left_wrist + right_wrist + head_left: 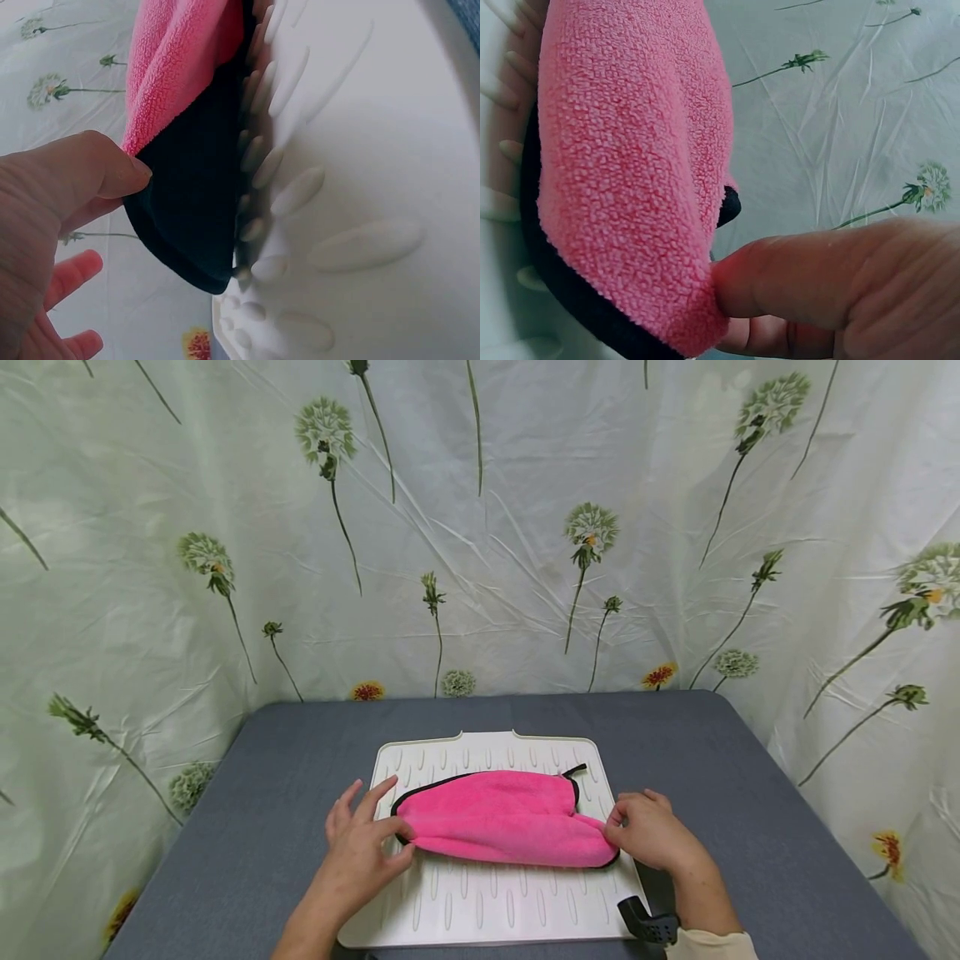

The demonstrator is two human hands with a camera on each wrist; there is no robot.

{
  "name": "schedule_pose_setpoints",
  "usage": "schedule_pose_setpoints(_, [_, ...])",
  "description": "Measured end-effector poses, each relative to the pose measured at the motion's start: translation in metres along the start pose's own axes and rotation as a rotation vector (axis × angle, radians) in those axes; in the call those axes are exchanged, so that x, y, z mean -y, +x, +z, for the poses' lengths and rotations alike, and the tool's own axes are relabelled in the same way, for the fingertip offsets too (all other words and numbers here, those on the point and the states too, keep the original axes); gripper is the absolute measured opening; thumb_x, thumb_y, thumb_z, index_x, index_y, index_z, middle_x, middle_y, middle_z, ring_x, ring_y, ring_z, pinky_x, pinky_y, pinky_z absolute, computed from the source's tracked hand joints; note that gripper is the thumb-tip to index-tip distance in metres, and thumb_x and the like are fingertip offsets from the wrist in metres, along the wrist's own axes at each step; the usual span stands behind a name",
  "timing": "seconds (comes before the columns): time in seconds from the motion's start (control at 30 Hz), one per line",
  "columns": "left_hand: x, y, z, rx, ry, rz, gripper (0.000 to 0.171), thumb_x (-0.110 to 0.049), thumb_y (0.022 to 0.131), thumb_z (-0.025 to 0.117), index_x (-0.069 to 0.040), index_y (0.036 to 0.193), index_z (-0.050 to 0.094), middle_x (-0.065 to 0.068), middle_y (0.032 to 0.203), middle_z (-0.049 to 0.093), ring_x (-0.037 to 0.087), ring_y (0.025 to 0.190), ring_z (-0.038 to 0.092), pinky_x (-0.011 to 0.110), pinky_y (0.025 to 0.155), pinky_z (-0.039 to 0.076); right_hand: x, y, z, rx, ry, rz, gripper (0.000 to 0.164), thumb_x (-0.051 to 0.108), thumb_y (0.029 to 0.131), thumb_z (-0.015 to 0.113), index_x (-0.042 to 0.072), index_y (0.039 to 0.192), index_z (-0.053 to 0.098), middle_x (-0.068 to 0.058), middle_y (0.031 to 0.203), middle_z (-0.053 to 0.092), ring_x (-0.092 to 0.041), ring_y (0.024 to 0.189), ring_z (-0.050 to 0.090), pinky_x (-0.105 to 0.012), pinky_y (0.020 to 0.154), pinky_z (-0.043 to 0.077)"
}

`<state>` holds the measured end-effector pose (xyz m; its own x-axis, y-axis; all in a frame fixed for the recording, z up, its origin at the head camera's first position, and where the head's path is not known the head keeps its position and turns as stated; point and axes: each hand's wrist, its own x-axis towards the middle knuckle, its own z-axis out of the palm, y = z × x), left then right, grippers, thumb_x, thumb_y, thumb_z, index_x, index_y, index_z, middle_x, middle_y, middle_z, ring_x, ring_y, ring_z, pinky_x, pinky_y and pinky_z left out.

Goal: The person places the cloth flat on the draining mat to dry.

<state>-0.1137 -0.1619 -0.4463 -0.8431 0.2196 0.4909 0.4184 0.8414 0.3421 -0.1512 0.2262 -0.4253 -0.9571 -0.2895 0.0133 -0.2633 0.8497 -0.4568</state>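
A pink plush cloth [495, 818] with black edging lies folded in a long shape across a white ridged board [480, 906]. A short black loop [575, 770] sticks out at its far right. My left hand [356, 856] pinches the cloth's left end between thumb and forefinger, the other fingers spread. In the left wrist view, a dark underside [191, 180] shows below the pink fold. My right hand [656, 835] pinches the right end, and its thumb [780, 274] presses on the pink pile in the right wrist view. Part of its fingers is hidden behind the cloth.
The board rests on a dark grey table [300, 760]. A pale curtain [495, 543] printed with dandelions hangs behind and at both sides. A black strap device [647, 922] sits at my right wrist, by a cream sleeve [712, 945].
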Motion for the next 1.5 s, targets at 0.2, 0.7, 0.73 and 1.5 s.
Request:
schedule_pose_setpoints(0.2, [0.004, 0.002, -0.002, -0.033, -0.004, 0.029, 0.025, -0.019, 0.06, 0.079, -0.036, 0.068, 0.062, 0.007, 0.136, 0.044, 0.046, 0.126, 0.021, 0.07, 0.089, 0.014, -0.001, -0.002, -0.002, -0.01, -0.004, -0.021, 0.017, 0.011, 0.074, 0.062, 0.019, 0.06, 0.055, 0.007, 0.07, 0.055, -0.033, 0.105, 0.057, -0.055, 0.102, 0.015])
schedule_pose_setpoints(0.7, [0.003, -0.002, 0.004, 0.047, 0.029, -0.039, 0.023, -0.021, 0.062, 0.079, -0.034, 0.068, 0.061, 0.007, 0.135, 0.045, 0.048, 0.125, 0.023, 0.069, 0.09, 0.016, 0.008, -0.004, 0.002, 0.1, -0.049, 0.044, 0.017, 0.016, 0.064, 0.066, 0.019, 0.053, 0.053, 0.01, 0.051, 0.045, -0.009, 0.057, 0.048, -0.056, 0.102, 0.015])
schedule_pose_setpoints(0.73, [0.002, -0.003, 0.006, 0.056, 0.033, -0.054, 0.023, -0.021, 0.062, 0.079, -0.033, 0.068, 0.06, 0.008, 0.134, 0.045, 0.048, 0.125, 0.023, 0.069, 0.091, 0.016, 0.008, -0.003, 0.002, 0.083, -0.056, 0.041, 0.017, 0.017, 0.064, 0.066, 0.019, 0.054, 0.053, 0.01, 0.054, 0.046, -0.01, 0.06, 0.05, -0.056, 0.102, 0.015])
schedule_pose_setpoints(1.5, [-0.024, -0.035, 0.018, 0.012, 0.149, -0.396, 0.026, -0.044, 0.064, 0.079, -0.021, 0.067, 0.067, 0.02, 0.129, 0.047, 0.052, 0.123, 0.021, 0.07, 0.091, 0.01, 0.009, 0.02, 0.032, -0.052, 0.099, -0.06, 0.008, 0.031, 0.081, 0.069, 0.026, 0.077, 0.065, -0.005, 0.104, 0.064, -0.029, 0.122, 0.043, -0.053, 0.106, 0.007])
